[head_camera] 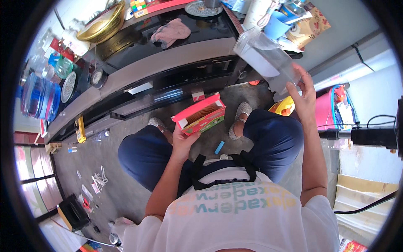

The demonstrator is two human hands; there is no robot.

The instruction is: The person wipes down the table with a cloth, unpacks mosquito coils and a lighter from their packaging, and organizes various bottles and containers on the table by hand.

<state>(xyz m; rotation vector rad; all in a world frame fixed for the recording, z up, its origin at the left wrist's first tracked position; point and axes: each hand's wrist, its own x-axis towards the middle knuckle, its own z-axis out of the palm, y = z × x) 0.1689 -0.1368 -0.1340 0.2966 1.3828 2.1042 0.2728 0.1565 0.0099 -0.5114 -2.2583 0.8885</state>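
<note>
My left hand [183,143] grips the lower side of a red and green cardboard box [204,123], held above the floor between my knees. The box's top flap is up, and brown coils [201,114], which look like mosquito coils, show inside. My right hand [303,89] is raised to the right, with thumb and fingers pinching the near end of a clear plastic container [267,60]. The container is tilted, its far end beside the cabinet's top edge; something white shows through its wall.
A long black cabinet [211,47] runs across in front, bearing a pink cloth [171,33], a gold basket [104,25] and a blue cup [277,25]. A pink bucket [326,108] and a yellow object [283,106] stand at right. Small items lie on the floor at left.
</note>
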